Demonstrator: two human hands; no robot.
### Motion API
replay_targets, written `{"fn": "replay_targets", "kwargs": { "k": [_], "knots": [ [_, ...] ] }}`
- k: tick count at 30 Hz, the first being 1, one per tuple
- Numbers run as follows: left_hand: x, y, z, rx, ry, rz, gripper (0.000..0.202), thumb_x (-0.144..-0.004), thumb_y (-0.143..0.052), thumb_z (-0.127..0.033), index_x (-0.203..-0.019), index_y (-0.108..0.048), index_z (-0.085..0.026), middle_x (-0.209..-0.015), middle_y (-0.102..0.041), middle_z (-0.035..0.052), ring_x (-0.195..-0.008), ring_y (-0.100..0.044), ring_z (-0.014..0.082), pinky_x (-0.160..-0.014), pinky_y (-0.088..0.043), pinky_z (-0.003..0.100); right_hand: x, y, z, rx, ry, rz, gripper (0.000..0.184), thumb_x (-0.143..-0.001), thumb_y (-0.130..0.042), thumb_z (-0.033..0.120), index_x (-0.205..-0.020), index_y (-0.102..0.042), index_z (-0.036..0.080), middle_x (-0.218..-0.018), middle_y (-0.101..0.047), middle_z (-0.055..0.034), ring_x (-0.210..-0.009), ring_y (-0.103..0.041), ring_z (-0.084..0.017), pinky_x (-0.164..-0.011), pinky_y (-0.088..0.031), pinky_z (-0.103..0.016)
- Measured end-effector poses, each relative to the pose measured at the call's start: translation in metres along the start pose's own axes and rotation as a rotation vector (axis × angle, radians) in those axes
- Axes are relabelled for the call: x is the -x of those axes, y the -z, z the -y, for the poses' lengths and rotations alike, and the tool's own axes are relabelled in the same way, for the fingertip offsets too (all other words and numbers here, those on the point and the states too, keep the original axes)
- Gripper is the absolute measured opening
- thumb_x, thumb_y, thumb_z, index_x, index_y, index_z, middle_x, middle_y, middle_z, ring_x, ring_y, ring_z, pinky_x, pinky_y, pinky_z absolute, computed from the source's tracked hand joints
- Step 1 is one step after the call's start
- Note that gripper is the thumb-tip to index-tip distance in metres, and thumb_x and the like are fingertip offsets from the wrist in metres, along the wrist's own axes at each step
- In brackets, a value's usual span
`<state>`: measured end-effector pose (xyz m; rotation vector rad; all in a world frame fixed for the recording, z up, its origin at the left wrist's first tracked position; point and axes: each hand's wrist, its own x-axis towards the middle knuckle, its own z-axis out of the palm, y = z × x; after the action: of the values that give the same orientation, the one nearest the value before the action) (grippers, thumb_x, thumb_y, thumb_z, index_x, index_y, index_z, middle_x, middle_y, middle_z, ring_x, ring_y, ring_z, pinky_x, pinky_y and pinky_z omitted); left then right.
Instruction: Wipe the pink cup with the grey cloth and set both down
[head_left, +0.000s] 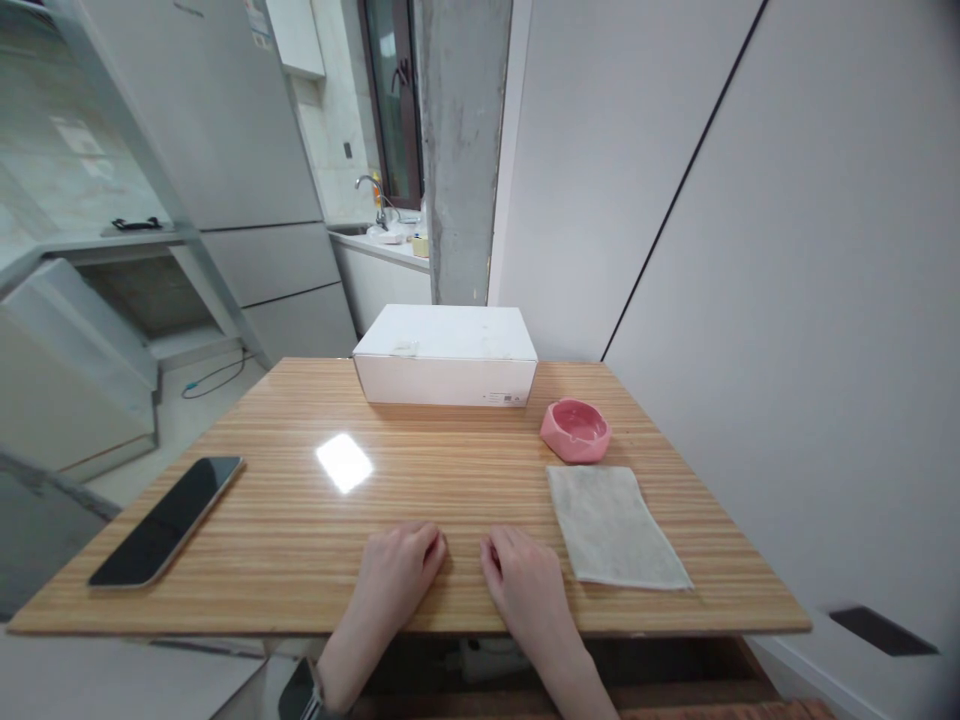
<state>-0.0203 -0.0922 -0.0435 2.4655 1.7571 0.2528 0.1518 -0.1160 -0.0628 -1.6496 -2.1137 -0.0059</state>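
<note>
Both hands rest on the wooden table near its front edge, a short gap between them. My left hand point(401, 565) is curled into a loose fist with nothing visible in it. My right hand point(523, 572) is closed the same way, also with nothing showing in it. Just right of it a folded grey cloth point(616, 527) lies flat, apart from the fingers. Behind the cloth stands a pink faceted ashtray point(576, 431). A black-screened phone point(169, 522) lies far to the left of my left hand.
A closed white box point(446, 380) stands at the table's back edge. The wooden tabletop point(285, 540) reflects a bright square of light. A white wall point(787, 300) runs along the right side. Beyond the table are a kitchen sink with a faucet point(379, 195) and pale cabinets.
</note>
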Motion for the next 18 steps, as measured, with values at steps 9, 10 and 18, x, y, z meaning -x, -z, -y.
{"fn": "replay_targets", "kwargs": {
  "k": [9,10,18],
  "knots": [
    [0.0008,-0.0031,-0.0006,0.002,0.008,-0.010,0.039,-0.092,-0.037,-0.026,-0.066,-0.066,-0.021,-0.071,-0.073,0.0048,-0.068,-0.068,0.0214,-0.056,-0.031,0.029,0.0019,-0.0023,-0.0024,-0.001,-0.025,-0.010,0.021,-0.090,-0.046,0.017,-0.069,-0.049,0.021,-0.067,-0.060,0.0016,-0.061,-0.056,-0.015,-0.057,-0.025,-0.028],
    [0.0009,-0.0033,-0.0001,0.005,0.006,-0.014,0.038,-0.092,-0.037,-0.026,-0.067,-0.065,-0.021,-0.071,-0.073,0.0046,-0.068,-0.068,0.0213,-0.056,-0.031,0.028,0.0019,-0.0022,-0.0026,0.000,-0.021,-0.009,0.021,-0.090,-0.046,0.017,-0.069,-0.049,0.021,-0.067,-0.060,0.0016,-0.061,-0.056,-0.015,-0.058,-0.025,-0.028],
    [0.0016,-0.0054,0.0012,0.011,-0.003,-0.032,0.036,-0.091,-0.038,-0.026,-0.069,-0.065,-0.021,-0.071,-0.072,0.0040,-0.068,-0.068,0.0209,-0.056,-0.032,0.028,0.0025,0.0002,-0.0015,0.021,-0.017,0.003,0.020,-0.091,-0.045,0.017,-0.071,-0.048,0.022,-0.068,-0.060,0.0018,-0.064,-0.057,-0.015,-0.058,-0.025,-0.027]
  ]
}}
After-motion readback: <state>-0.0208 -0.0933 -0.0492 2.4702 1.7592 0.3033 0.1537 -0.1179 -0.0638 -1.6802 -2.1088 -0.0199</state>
